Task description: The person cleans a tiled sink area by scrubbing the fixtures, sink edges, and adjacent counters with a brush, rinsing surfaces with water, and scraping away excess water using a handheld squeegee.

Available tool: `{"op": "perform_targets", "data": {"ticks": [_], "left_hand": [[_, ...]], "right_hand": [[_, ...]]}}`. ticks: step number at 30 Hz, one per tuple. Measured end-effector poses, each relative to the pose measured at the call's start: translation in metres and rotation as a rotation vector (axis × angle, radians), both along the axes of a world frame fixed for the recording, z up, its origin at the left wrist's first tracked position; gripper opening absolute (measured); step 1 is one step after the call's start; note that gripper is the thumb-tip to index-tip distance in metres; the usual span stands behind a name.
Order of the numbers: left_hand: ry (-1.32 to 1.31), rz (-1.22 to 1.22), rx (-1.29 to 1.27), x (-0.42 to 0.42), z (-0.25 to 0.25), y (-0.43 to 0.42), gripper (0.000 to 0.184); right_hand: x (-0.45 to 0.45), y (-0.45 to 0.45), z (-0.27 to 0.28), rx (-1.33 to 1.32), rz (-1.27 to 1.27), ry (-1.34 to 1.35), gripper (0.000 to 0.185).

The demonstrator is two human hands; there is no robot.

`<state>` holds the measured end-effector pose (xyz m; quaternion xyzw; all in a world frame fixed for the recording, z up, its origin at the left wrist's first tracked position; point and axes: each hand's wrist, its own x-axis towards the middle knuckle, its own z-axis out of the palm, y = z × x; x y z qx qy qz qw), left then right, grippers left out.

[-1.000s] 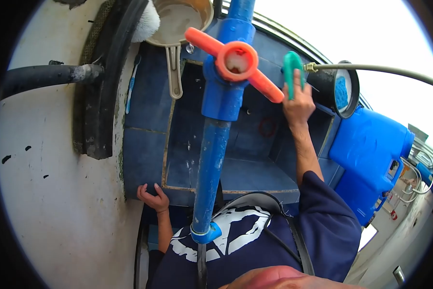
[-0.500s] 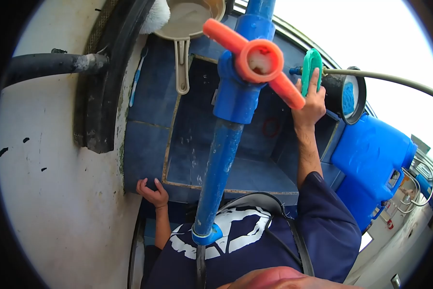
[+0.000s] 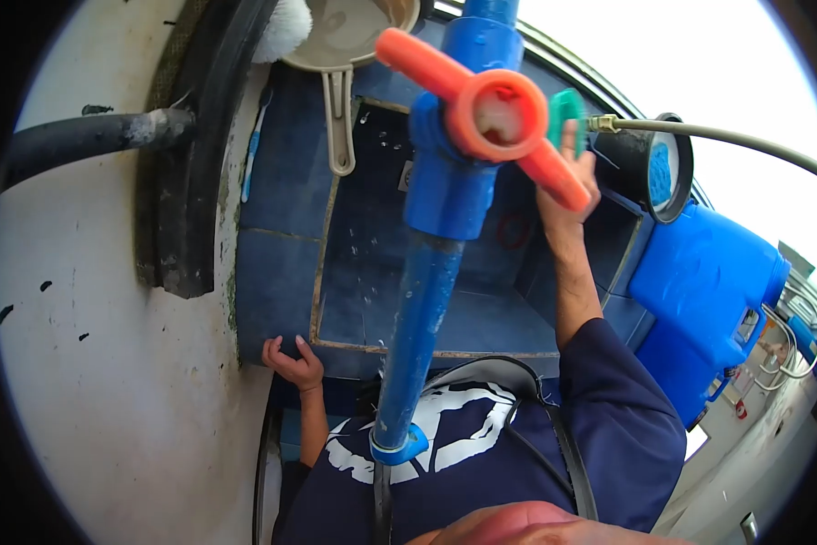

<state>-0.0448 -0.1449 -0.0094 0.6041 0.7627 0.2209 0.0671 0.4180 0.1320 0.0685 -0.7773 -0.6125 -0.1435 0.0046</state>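
Note:
My right hand (image 3: 572,186) holds a green scrub brush (image 3: 567,111) at the far right side of the dark-tiled sink basin (image 3: 363,263), partly hidden by the red valve handle (image 3: 499,113). My left hand (image 3: 294,363) holds nothing and rests at the front left corner of the tiled edge, its thumb apart from the bent fingers. Water drops show in the basin. A blue pipe (image 3: 417,309) with the red-handled valve stands in front of the camera and covers part of the basin.
A beige dipper (image 3: 339,123) and a blue toothbrush (image 3: 256,141) lie on the left ledge, near a white-bristled brush (image 3: 286,32). At the right are a black bucket (image 3: 628,150) with blue powder, a hose (image 3: 726,134) and a blue jerrycan (image 3: 699,282). A black pipe (image 3: 90,145) crosses the left wall.
My right hand has moved slightly left with the scrub brush, away from the bucket and further behind the valve handle. My left hand stays at the edge. More water drops show in the basin.

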Motion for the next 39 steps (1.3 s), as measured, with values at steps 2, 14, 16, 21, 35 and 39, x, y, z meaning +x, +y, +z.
{"op": "perform_targets", "data": {"ticks": [2, 14, 16, 21, 35, 39], "left_hand": [[0.009, 0.000, 0.039, 0.004, -0.006, 0.007, 0.034], [-0.044, 0.056, 0.006, 0.004, -0.008, 0.002, 0.034], [0.010, 0.021, 0.019, 0.002, -0.007, 0.003, 0.035], [-0.021, 0.023, 0.002, 0.005, 0.000, -0.002, 0.034], [0.003, 0.052, 0.036, 0.005, -0.009, 0.008, 0.033], [-0.022, 0.023, 0.022, 0.000, -0.005, 0.001, 0.033]], "right_hand": [[0.010, -0.003, -0.009, -0.005, 0.083, 0.063, 0.062], [-0.001, 0.002, 0.001, -0.140, -0.034, 0.016, 0.065], [-0.005, 0.009, 0.008, -0.105, -0.038, 0.049, 0.064], [-0.007, 0.001, 0.019, 0.025, -0.084, 0.032, 0.061], [0.029, -0.009, 0.029, 0.242, 0.206, 0.139, 0.056], [0.034, -0.015, 0.026, 0.214, 0.209, 0.154, 0.058]]}}
